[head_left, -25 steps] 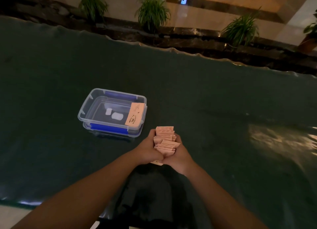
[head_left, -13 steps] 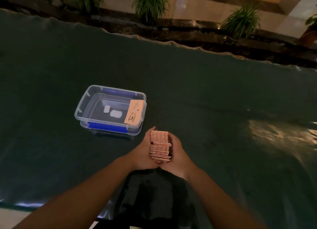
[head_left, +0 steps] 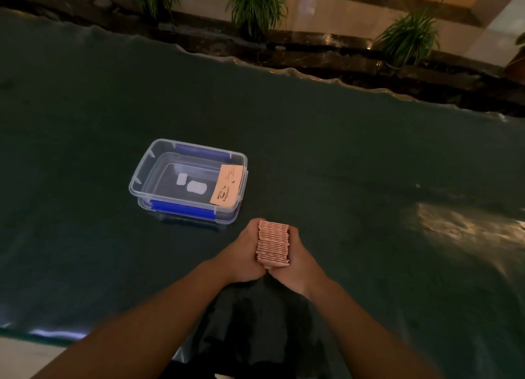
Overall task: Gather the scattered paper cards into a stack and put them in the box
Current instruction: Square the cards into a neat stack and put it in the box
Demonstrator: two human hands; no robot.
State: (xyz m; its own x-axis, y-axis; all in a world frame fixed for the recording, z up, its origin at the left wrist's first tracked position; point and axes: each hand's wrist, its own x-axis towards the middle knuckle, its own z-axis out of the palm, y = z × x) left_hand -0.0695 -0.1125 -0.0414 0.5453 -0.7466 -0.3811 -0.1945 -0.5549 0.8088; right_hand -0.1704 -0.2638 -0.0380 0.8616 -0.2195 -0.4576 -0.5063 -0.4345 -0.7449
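Ahead-left of the hands, nearer the left hand [head_left: 241,253], sits the box [head_left: 142,177], its long axis crosswise; left and right hand [head_left: 298,261] clamp the card stack [head_left: 272,243].

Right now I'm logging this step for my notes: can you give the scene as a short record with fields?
surface: dark green table cover
card stack: squared up, pressed between both hands
left hand: grip on the stack's left side
right hand: grip on the stack's right side
box: clear, open, blue clips, beyond and left of the hands
single card: inside the box, leaning on its right wall
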